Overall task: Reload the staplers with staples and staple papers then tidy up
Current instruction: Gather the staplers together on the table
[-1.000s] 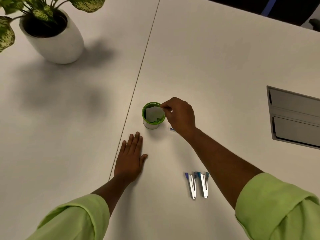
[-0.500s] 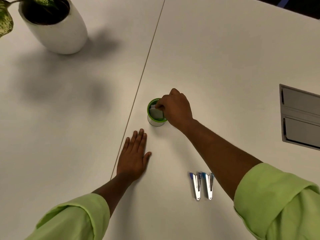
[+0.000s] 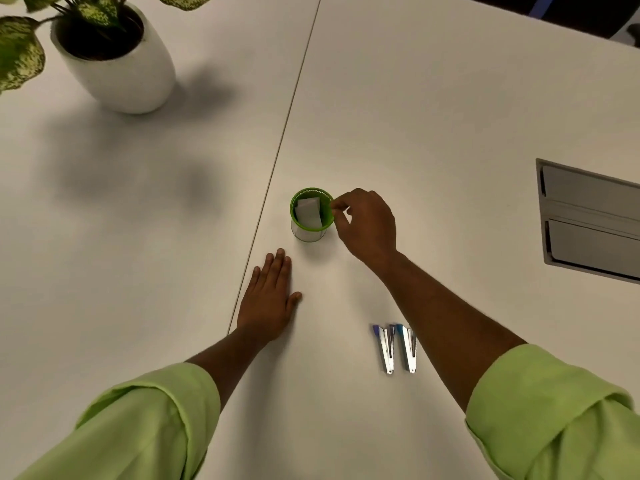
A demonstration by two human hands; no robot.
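Right hand point(image 3: 367, 226) had fingers curled, pinching the green cup point(image 3: 311, 216) rim at 3 o'clock, folded papers point(image 3: 307, 211) inside. Left hand point(image 3: 268, 299) lay flat on the desk point(image 3: 433, 116). Two staplers point(image 3: 398, 348) sat at the cup's 5 o'clock.

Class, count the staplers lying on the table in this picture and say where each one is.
2. One stapler lies near the table's front edge, left of the right forearm; the other stapler lies right beside it, closer to that forearm. More may be hidden inside the green cup.
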